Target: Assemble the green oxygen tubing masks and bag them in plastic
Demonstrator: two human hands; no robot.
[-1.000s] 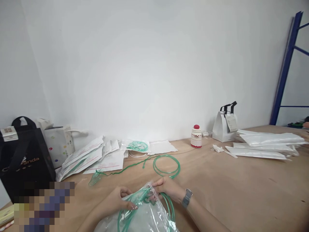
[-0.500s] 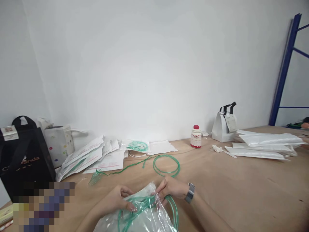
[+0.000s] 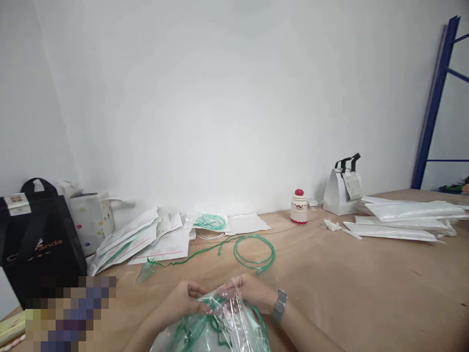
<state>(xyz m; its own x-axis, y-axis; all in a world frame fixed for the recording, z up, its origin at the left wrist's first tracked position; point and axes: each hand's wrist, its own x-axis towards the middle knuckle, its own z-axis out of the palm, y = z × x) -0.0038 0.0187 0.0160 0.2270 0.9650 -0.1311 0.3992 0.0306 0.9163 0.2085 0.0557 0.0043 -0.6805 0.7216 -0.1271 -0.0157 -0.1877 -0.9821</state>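
At the front of the table, a clear plastic bag [image 3: 244, 332] bulges with loops of green tubing [image 3: 190, 330]. The bag's near left edge is gripped by my left hand [image 3: 188, 300], thumb over the film and fingers curled. Shiny film lies across the fingers of my right hand [image 3: 252, 293], which are closed at the bag's mouth on the green tubing; their tips are partly hidden. A loop of tubing shows by the right wrist. Beyond my hands lie a clear oxygen mask [image 3: 146, 271] with a green strap and a coil of green tube [image 3: 271, 256].
Several white packets [image 3: 124, 242] are piled at the left, beside a black bag [image 3: 44, 244]. A bagged green tubing set [image 3: 210, 222] lies against the wall. Right of it stand a red-topped jar [image 3: 299, 210], a white bag [image 3: 335, 195] and stacked white packages [image 3: 399, 230].
My right hand has moved left and closer to my left hand, and its fingers have gone under the film. The tubing loops outside the bag have been drawn inward.
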